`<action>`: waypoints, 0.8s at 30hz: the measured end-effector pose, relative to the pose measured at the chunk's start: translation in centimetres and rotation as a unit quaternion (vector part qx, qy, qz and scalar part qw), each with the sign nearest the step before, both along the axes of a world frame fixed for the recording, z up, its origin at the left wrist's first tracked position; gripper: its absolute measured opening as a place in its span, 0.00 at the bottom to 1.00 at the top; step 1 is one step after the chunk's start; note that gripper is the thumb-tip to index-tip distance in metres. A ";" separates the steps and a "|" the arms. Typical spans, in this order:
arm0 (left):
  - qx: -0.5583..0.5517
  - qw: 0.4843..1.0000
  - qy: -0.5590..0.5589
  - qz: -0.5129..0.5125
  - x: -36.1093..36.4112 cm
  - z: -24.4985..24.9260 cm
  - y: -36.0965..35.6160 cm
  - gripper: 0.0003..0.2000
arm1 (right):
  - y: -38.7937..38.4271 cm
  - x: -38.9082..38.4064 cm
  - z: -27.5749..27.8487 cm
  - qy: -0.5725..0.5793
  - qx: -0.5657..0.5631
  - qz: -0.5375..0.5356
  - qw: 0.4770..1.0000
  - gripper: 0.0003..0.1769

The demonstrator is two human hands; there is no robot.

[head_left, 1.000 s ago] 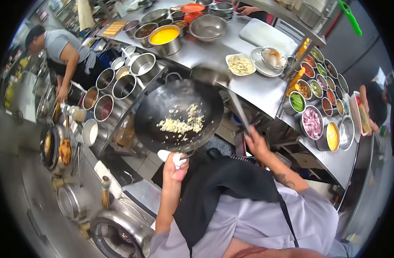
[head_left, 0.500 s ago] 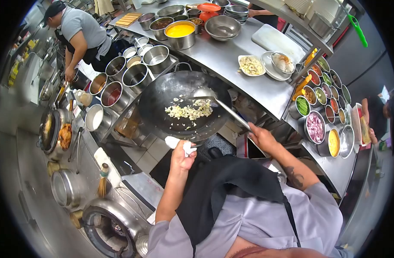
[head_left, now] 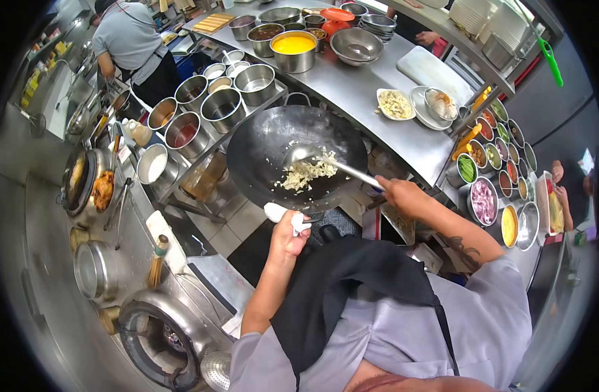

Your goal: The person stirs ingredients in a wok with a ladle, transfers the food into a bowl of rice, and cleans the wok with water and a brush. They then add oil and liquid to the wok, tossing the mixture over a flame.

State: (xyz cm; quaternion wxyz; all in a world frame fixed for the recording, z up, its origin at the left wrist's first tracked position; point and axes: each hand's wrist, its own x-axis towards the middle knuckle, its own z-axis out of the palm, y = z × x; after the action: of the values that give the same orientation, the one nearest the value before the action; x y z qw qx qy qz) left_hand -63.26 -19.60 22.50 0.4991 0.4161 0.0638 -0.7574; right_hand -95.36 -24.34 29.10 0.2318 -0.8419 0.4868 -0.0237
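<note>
My left hand (head_left: 289, 240) is closed on a bunched white cloth (head_left: 277, 212) at the near rim of a large black wok (head_left: 253, 157), where a handle appears to be gripped through the cloth. The wok is held tilted, in front of my apron. In my closed right hand (head_left: 405, 196) is the long handle of a metal ladle (head_left: 359, 174), reaching over the wok's right rim. Its bowl rests in the wok against a heap of pale, finely chopped food (head_left: 304, 176). Small bits cling to the dark surface around it.
Beyond the wok, a steel counter (head_left: 351, 88) bears a pot of yellow liquid (head_left: 294, 51) and a plate of pale food (head_left: 395, 104). Ingredient tins (head_left: 483, 200) line the right; several pots (head_left: 185, 134) stand left. A wok burner (head_left: 161, 343) is lower left. Co-workers are nearby.
The ladle's bowl has moved down and left into the food, gathering it into a tighter heap. The view has shifted slightly. A co-worker at the upper left has straightened and turned away.
</note>
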 end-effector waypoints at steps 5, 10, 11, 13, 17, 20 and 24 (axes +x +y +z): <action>-0.002 1.000 -0.005 -0.001 0.3 -0.1 0.1 0.02 | -0.3 0.9 -4.5 -0.024 -0.037 -0.118 0.992 0.26; -0.015 0.999 0.000 -0.030 1.2 -1.3 -0.6 0.02 | 1.0 0.8 -3.1 -0.164 0.054 0.012 0.985 0.27; -0.016 0.999 0.019 -0.034 1.4 -2.0 -0.7 0.03 | 0.9 1.1 -2.3 -0.172 0.057 0.001 0.983 0.26; -0.018 0.998 0.038 -0.036 1.4 -1.9 -0.6 0.03 | 0.6 1.6 -0.4 -0.115 0.011 -0.025 0.993 0.26; -0.018 0.999 0.036 -0.026 1.2 -0.7 -0.6 0.03 | -0.4 1.5 -0.4 0.011 -0.076 -0.024 0.997 0.25; -0.019 0.999 0.037 -0.020 0.9 -0.1 -1.0 0.03 | -1.7 1.7 -0.1 0.054 -0.064 0.015 0.996 0.25; -0.007 0.998 0.051 -0.020 0.9 -2.8 -3.9 0.04 | -2.8 3.8 0.2 -0.003 -0.074 0.001 0.997 0.25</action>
State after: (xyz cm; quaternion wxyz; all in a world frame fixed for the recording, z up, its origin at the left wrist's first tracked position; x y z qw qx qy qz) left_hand -62.35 -23.47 19.74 0.4829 0.3742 0.0757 -0.7881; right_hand -91.60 -27.17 29.33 0.1701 -0.8570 0.4824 -0.0624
